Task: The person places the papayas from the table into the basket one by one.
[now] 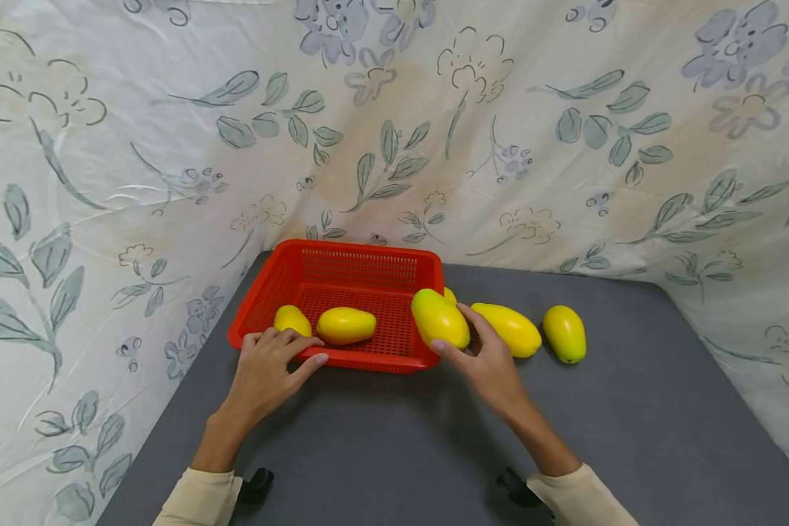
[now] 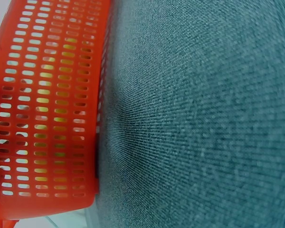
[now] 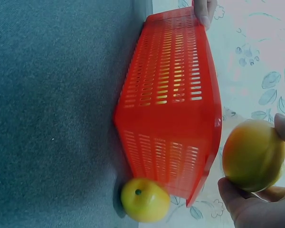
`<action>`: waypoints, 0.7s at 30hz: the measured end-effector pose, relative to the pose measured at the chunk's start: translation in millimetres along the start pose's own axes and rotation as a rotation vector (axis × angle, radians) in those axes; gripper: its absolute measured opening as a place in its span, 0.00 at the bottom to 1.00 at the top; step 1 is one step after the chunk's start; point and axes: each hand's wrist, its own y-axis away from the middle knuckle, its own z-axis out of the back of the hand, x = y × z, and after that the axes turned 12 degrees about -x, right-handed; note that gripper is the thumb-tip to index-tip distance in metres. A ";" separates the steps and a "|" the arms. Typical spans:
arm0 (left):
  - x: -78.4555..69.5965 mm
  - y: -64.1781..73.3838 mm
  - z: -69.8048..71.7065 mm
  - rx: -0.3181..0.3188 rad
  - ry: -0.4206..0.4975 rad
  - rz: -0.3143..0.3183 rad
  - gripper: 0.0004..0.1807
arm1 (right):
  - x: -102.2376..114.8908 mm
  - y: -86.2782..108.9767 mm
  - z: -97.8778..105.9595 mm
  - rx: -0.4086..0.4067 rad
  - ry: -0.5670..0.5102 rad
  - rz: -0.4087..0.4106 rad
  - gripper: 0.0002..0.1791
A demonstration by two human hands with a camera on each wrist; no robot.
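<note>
My right hand grips a yellow-green mango between thumb and fingers, over the right rim of the red plastic basket. In the right wrist view this held mango is above the level of the basket's rim. My left hand holds the basket's front rim near its left corner, fingers over the edge and thumb along the outside. Inside the basket lie two yellow mangoes, one in the middle and one at the left, partly hidden by my left fingers.
Right of the basket, a large yellow mango and a greener-tipped mango lie on the grey table. Another mango shows only partly behind the held one. A floral cloth hangs behind the table and along its sides.
</note>
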 end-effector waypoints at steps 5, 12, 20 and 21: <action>0.7 -0.9 -1.0 0.005 0.000 0.000 0.20 | 3.3 -0.2 -4.9 -0.001 0.001 0.016 0.47; -2.1 -0.8 -1.5 0.002 -0.003 0.005 0.21 | 1.3 -3.8 -8.4 0.014 0.008 0.032 0.50; -5.0 -1.7 -3.3 0.001 -0.006 0.009 0.20 | -8.6 -6.8 -1.4 0.013 -0.020 0.038 0.49; -5.1 -1.8 -4.0 0.002 -0.006 0.012 0.20 | -10.8 -7.1 0.3 0.013 -0.020 0.038 0.49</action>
